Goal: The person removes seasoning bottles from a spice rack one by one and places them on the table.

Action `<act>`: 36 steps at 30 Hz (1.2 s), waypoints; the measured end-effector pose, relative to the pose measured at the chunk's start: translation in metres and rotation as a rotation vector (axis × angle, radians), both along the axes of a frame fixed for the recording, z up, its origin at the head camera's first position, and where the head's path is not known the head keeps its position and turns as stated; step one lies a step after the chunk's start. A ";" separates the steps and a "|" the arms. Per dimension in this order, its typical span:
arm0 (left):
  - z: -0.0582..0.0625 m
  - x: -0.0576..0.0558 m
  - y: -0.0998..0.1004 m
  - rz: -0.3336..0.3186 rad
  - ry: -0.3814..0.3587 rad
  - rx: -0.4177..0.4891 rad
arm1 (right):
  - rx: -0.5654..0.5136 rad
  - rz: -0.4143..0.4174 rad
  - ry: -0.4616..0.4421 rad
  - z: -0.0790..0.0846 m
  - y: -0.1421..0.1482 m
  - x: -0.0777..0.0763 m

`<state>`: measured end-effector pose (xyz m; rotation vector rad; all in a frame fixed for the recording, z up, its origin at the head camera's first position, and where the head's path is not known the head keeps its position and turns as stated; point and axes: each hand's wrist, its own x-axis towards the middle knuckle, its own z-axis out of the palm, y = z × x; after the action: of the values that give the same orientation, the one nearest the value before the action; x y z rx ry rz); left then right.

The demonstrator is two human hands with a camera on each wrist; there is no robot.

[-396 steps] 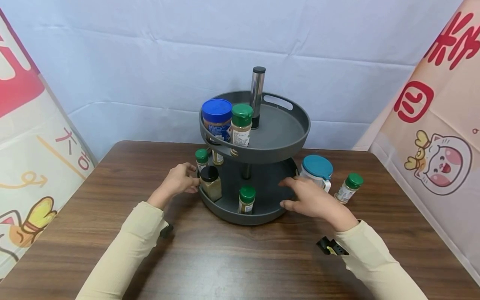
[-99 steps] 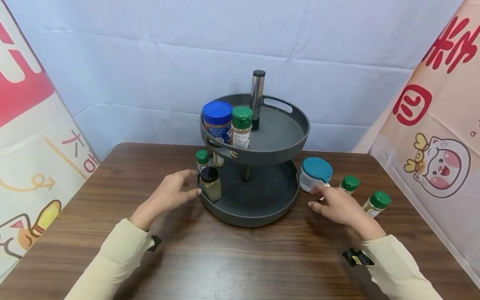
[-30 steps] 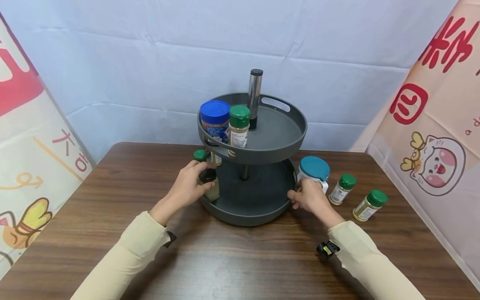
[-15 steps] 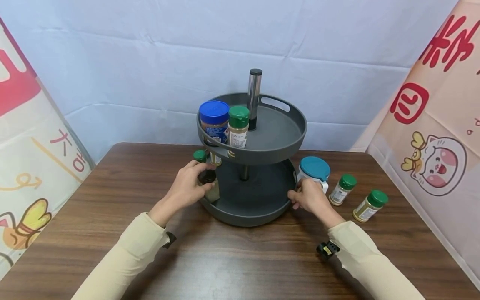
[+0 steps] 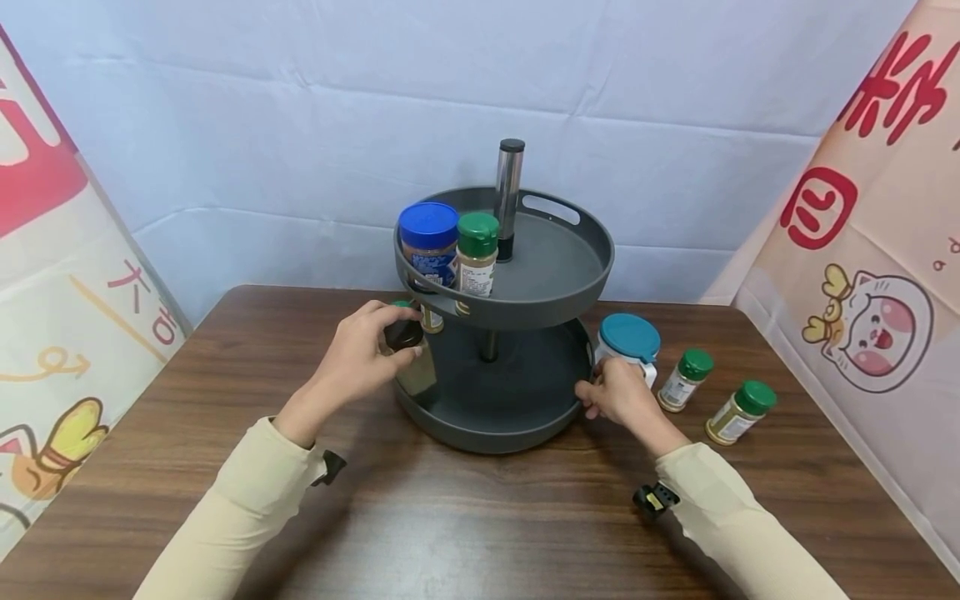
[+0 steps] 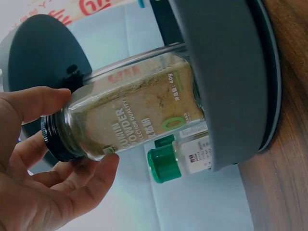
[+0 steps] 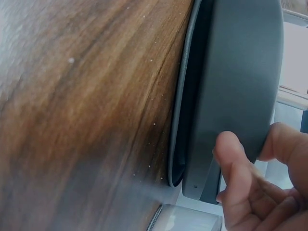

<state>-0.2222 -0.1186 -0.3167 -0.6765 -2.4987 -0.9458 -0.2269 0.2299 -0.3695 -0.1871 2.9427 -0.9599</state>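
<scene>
My left hand holds a cumin powder jar by its black cap and shoulder. The square glass jar tilts left over the near-left rim of the turntable's lower tray; in the left wrist view its base is partly hidden by that rim. My right hand pinches the lower tray's right rim, thumb inside and fingertips outside. Behind the cumin jar, a green-capped spice jar stands on the lower tray, mostly hidden in the head view. Another spice jar stands farther back.
On the upper tray are a blue-lidded jar and a green-capped shaker. To the right, a teal-lidded container and two green-capped spice jars, one nearer and one farther, rest on the wooden table.
A green-capped jar from the lower tray's front is now on the table at right. My right hand has moved onto the rim. Lately my left hand shifted up-left, tilting the cumin jar.
</scene>
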 end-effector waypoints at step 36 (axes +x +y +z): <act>0.012 0.010 -0.021 0.044 0.029 0.021 | 0.005 0.009 -0.002 0.002 0.000 0.001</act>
<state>-0.2122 -0.1401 -0.3043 -0.6214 -2.4648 -0.9392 -0.2263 0.2298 -0.3679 -0.1987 2.9400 -0.9515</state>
